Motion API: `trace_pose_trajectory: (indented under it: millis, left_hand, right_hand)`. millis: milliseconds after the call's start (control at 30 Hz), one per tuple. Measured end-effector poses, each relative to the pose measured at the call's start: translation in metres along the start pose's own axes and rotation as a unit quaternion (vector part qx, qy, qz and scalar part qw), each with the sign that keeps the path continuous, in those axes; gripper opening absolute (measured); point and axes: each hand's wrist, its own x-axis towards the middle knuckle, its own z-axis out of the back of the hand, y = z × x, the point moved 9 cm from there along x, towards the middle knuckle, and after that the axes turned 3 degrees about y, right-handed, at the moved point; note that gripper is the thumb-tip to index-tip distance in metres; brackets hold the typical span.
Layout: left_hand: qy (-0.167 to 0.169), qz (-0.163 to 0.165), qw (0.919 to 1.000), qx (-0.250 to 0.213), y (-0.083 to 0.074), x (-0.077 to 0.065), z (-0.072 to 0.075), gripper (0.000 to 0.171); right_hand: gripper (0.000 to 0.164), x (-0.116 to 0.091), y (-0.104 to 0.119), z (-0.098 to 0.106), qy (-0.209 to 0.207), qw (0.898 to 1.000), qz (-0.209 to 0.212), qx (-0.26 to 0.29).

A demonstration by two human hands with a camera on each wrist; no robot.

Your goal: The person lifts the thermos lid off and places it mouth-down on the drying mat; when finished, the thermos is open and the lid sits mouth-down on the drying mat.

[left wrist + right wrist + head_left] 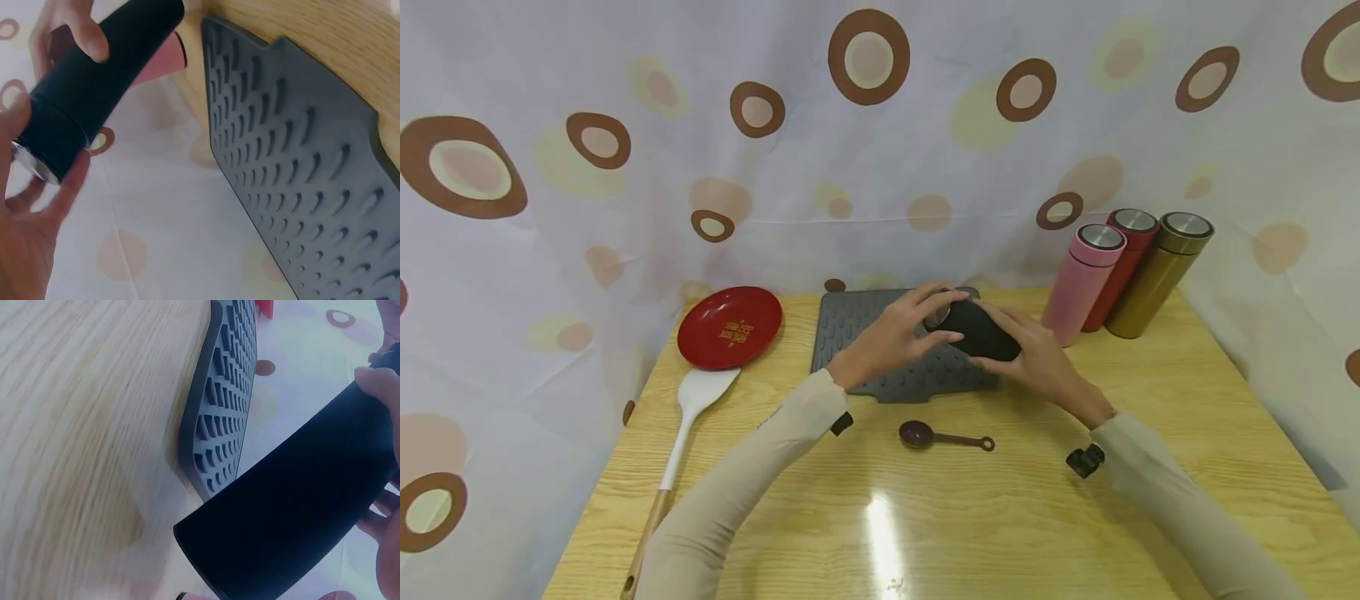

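Observation:
A black thermos bottle [981, 329] with a silvery lid top lies tilted between both hands, above the grey studded mat [842, 333]. My left hand [891, 335] grips the lid end, thumb and fingers spread round its rim. Around the bottle's body curls my right hand [1039, 357]. In the left wrist view the thin seam below the lid of the thermos [94, 81] is visible, and the lid sits on the body. The right wrist view shows the base end of the thermos [294, 500] reaching past the right hand, apart from the mat.
Pink [1082, 279], red [1135, 221] and gold [1161, 275] thermoses stand at the back right. A red plate [700, 333] lies back left, by a white spatula [688, 408] with a wooden handle. A dark brown spoon [917, 434] rests before the mat. Patterned cloth [850, 183] hangs behind.

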Motion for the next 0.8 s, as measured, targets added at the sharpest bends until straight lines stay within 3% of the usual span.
trace_pose_trajectory:
  millis: [67,133,267,333,367,433,533,600,667,733,800]
  left_hand:
    - [-0.018,0.030,0.9993,-0.008,0.002,-0.001,0.001,0.055]
    - [-0.037,0.085,0.9955,-0.020,0.009,-0.002,0.001,0.054]
    - [-0.058,0.220,0.9716,-0.065,0.028,-0.008,-0.001,0.057]
    - [-0.054,0.257,0.9614,-0.083,0.035,-0.009,-0.003,0.060]
    - [-0.045,0.259,0.9608,-0.087,0.037,-0.009,-0.003,0.062]
    - [-0.013,0.225,0.9722,-0.064,0.035,-0.005,-0.004,0.067]
    - [0.044,0.110,0.9927,0.024,0.022,-0.001,-0.005,0.078]
    - [0.068,0.018,0.9932,0.092,0.010,-0.003,-0.006,0.082]
    - [0.077,-0.040,0.9875,0.132,0.002,-0.006,-0.004,0.079]
    - [0.076,-0.064,0.9862,0.132,-0.002,-0.008,-0.002,0.076]
    - [0.070,-0.054,0.9904,0.106,-0.002,-0.008,0.001,0.071]
  right_hand:
    - [0.091,0.003,0.004,0.000,-0.006,0.999,0.014,-0.034]
    - [0.088,0.005,0.010,0.000,-0.014,0.996,0.039,-0.081]
    - [0.073,0.009,0.023,0.001,-0.037,0.982,0.090,-0.159]
    - [0.070,0.009,0.024,0.000,-0.041,0.980,0.098,-0.168]
    - [0.071,0.009,0.024,0.000,-0.042,0.981,0.095,-0.165]
    - [0.076,0.008,0.020,0.000,-0.040,0.985,0.080,-0.148]
    - [0.088,0.004,0.012,0.002,-0.030,0.995,0.042,-0.091]
    - [0.090,0.003,0.008,0.003,-0.020,0.998,0.020,-0.049]
    - [0.090,0.002,0.006,0.004,-0.009,1.000,0.007,-0.012]
    - [0.090,0.002,0.005,0.004,-0.003,1.000,0.007,0.007]
    - [0.090,0.003,0.006,0.004,-0.005,1.000,0.017,0.002]
